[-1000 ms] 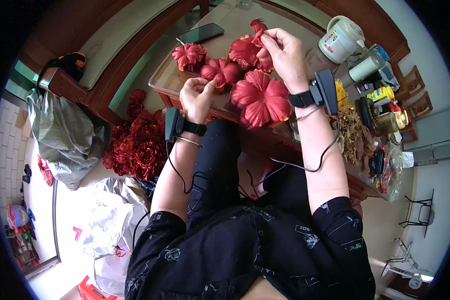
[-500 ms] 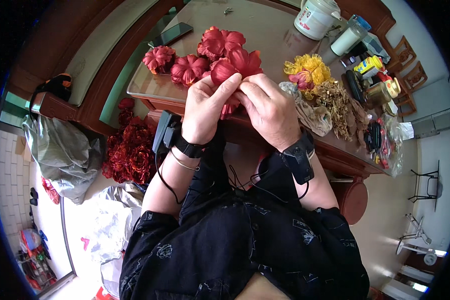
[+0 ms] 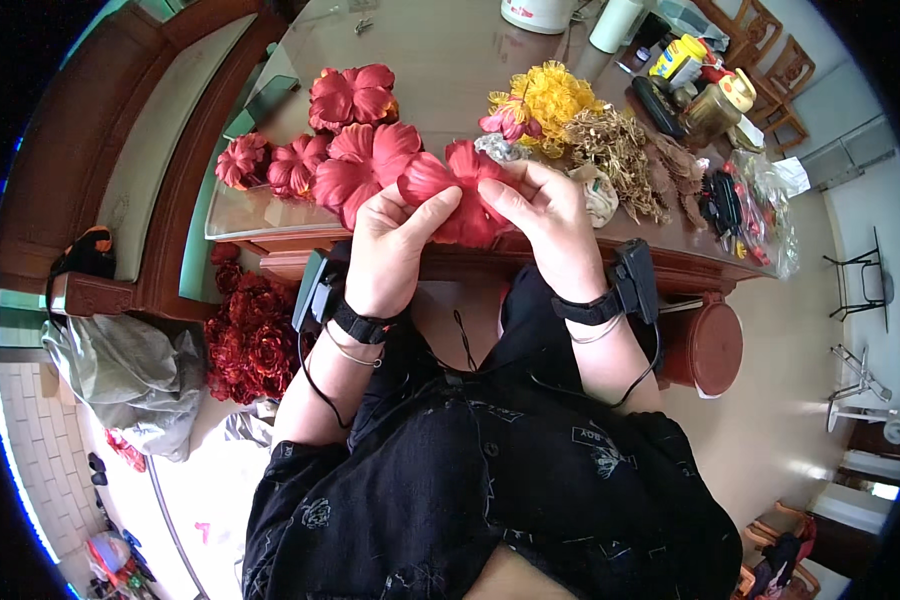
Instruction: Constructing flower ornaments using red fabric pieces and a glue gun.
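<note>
Between my two hands is a red artificial-flower petal layer (image 3: 470, 225), spread flat with its petals fanned out. My left hand (image 3: 388, 245) pinches its left petal, thumb on top and fingers behind. On the opposite side my right hand (image 3: 560, 225) grips the edge the same way, its thumb pressing near the middle. Just left of the held piece, a larger red petal layer (image 3: 365, 165) lies at the table edge, partly behind my left fingers. Farther back is a stack of red petals (image 3: 352, 97), with two smaller red flower pieces (image 3: 296, 165) (image 3: 241, 162) to the left.
Yellow stamens (image 3: 550, 100) and a dry brown bundle (image 3: 615, 155) lie right on the table (image 3: 440, 60), near a glass jar (image 3: 715, 110). Dark red flowers (image 3: 255, 335) are heaped below left. A reddish-brown stool (image 3: 710, 345) stands at the right.
The view has shifted, so the table items sit farther left. My hands have moved apart, and the held red petals are spread out more between them.
</note>
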A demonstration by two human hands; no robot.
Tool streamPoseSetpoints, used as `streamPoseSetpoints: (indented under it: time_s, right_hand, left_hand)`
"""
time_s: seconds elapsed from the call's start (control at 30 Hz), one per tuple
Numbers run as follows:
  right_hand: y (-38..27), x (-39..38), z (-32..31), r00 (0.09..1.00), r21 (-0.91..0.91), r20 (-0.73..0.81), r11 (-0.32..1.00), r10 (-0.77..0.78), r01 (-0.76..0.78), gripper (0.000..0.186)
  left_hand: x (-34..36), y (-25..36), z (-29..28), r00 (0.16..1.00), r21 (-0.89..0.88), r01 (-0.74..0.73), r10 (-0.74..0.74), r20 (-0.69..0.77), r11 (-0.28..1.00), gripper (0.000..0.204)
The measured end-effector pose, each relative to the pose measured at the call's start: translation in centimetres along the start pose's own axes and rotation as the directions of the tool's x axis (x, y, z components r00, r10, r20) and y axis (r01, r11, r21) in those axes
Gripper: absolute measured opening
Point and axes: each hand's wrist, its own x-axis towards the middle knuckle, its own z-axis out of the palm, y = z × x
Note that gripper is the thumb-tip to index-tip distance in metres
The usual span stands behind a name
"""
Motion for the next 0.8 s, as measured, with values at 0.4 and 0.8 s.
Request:
streamPoseSetpoints:
  time_s: [0.4,0.8]
  right_hand:
    - [-3.2,3.4,-2.3,0.973,-0.024,-0.162,0.986,-0.165,0.164,0.021]
    - [-2.2,8.2,-5.3,0.976,-0.03,-0.188,0.994,-0.107,0.103,0.025]
  left_hand:
    - [6.0,2.0,3.3,0.989,0.131,-0.022,0.002,0.149,0.991,0.015]
    - [11.7,1.0,4.0,0.99,0.088,0.085,-0.094,0.102,0.992,0.013]
